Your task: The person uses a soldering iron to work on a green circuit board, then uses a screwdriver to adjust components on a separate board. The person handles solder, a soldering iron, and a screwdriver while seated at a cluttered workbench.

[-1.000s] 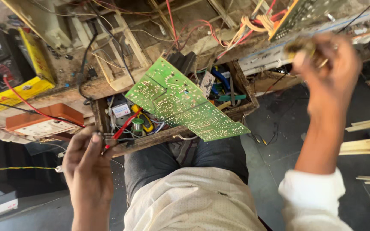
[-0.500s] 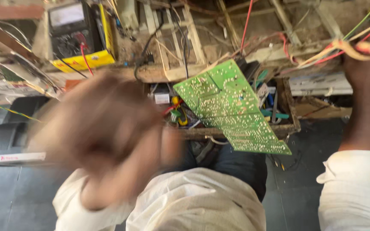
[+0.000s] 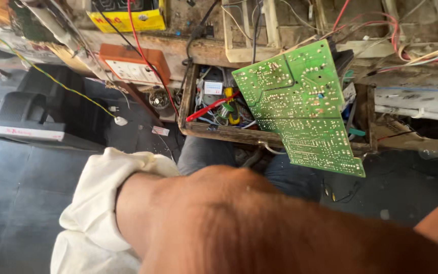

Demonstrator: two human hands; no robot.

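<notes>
Head view shows a green circuit board [image 3: 302, 104] propped at a tilt, solder side up, its lower corner overhanging the front edge of a wooden tray [image 3: 219, 131] that sits on the cluttered surface [image 3: 198, 50]. I see a left forearm [image 3: 259, 223] filling the lower frame, with a rolled white sleeve [image 3: 102, 198] at its near end; neither hand appears in the frame, so I cannot tell how far open either is or whether it holds anything. I judge the board light and stiff but brittle: it should tolerate no bending, and the solder points are likely sharp and easily contaminated. I would take hold at the bare edges, ideally two opposite long edges near the overhanging corner, keeping fingers off the soldered face and off components on the hidden underside. Inside the tray, beside the board, lie a red-handled tool [image 3: 210, 107] and small coloured parts. Loose red wires [image 3: 366, 23] run behind the board; whether any are attached to it I cannot tell, so I would lift slowly.
</notes>
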